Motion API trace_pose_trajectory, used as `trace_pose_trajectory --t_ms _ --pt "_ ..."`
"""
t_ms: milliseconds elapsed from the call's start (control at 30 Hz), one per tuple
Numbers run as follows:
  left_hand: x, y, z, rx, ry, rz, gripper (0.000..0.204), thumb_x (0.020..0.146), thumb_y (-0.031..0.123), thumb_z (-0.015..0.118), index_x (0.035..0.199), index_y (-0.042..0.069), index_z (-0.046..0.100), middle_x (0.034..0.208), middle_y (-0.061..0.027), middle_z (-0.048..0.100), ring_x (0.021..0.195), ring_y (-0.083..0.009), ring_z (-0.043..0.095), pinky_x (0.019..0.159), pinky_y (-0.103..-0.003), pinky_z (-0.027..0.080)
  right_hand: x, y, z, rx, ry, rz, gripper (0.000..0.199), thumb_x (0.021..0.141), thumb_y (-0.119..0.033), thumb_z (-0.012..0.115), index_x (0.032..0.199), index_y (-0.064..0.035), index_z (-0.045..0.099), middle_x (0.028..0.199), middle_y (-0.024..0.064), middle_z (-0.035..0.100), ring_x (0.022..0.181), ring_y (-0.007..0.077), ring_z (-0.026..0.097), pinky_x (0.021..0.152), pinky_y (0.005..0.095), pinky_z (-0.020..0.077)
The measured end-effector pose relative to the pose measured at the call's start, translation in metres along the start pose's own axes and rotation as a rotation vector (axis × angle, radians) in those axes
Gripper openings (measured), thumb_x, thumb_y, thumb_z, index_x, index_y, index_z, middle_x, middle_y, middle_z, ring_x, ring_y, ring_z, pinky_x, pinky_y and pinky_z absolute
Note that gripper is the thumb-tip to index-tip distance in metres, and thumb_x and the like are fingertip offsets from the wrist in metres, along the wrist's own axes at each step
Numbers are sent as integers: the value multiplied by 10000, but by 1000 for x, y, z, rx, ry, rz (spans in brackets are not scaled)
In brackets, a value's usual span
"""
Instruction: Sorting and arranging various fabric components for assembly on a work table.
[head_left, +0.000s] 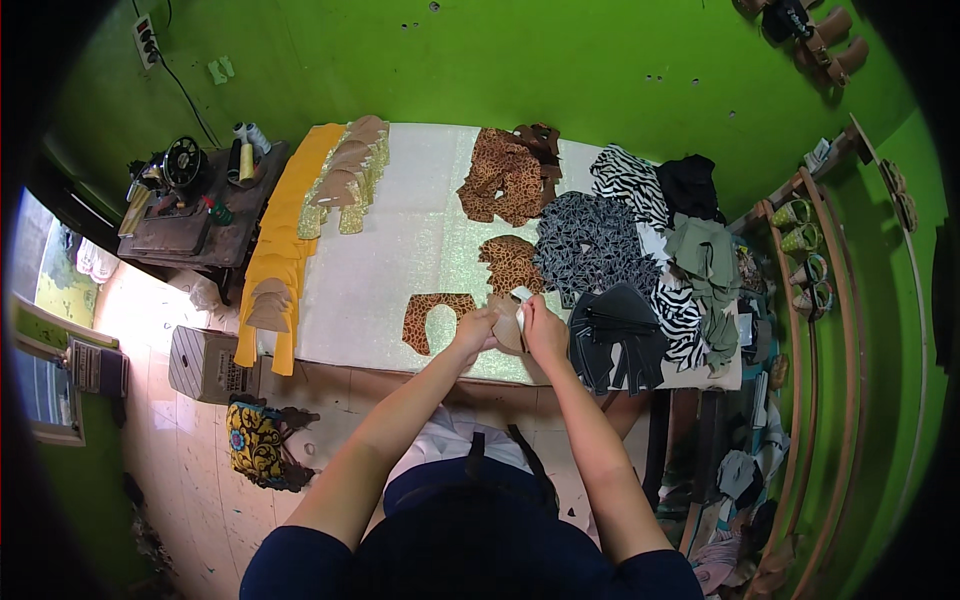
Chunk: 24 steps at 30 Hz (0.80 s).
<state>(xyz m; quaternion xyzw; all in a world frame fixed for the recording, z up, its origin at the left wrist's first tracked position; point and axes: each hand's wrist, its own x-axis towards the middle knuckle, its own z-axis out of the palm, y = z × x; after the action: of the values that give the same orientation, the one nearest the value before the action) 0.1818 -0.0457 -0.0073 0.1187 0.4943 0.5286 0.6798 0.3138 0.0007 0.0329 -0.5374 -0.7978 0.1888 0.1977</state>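
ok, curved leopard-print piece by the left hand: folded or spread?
Spread: the leopard-print piece lies flat, its curved cut-out showing the pale sheet beneath.

Glare whitens the floor (140, 303) left of the table (405, 210); right of it, a wooden rail (853, 350) bows near blackened corners.

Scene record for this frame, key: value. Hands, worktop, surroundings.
left_hand: left hand grips a tan piece
right_hand: right hand at the piece's other side; exact grip unclear
nearest_left: curved leopard-print piece, flat on pale sheet
nearest_right: black pieces, stacked
worktop_left: yellow material
worktop_right: zebra-print pieces, dark grey pile
beyond_left: sewing machine
beyond_right: rack with footwear
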Motion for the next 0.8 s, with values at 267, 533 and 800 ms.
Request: trace_pose_trajectory --t_ms 267,533,800 --pt "-1 6 6 38 66 36 230 883 156 453 1033 -8 514 875 -119 597 711 -242 620 645 -313 516 5 5 -4 -149 56 -26 174 891 -274 413 890 -112 477 628 150 588 579 350 585 498 435 449" --pt "-22 9 12 1439 258 967 419 813 117 479 1193 -47 409 1243 -221 394 1160 -356 359 974 -402 298 -2 -4 5 50 -23 -115 346 790 -249 573 1070 -74 468 828 156 597 787 314 580 656 406 463" --pt "-17 -19 -3 1807 68 860 452 843 164 422 1249 -29 371 1318 -180 352 1226 -283 337 1001 -400 276 -31 15 25 -56 75 -209 487 738 -221 623 1147 -9 464 1129 161 474 1050 332 441 895 397 370"
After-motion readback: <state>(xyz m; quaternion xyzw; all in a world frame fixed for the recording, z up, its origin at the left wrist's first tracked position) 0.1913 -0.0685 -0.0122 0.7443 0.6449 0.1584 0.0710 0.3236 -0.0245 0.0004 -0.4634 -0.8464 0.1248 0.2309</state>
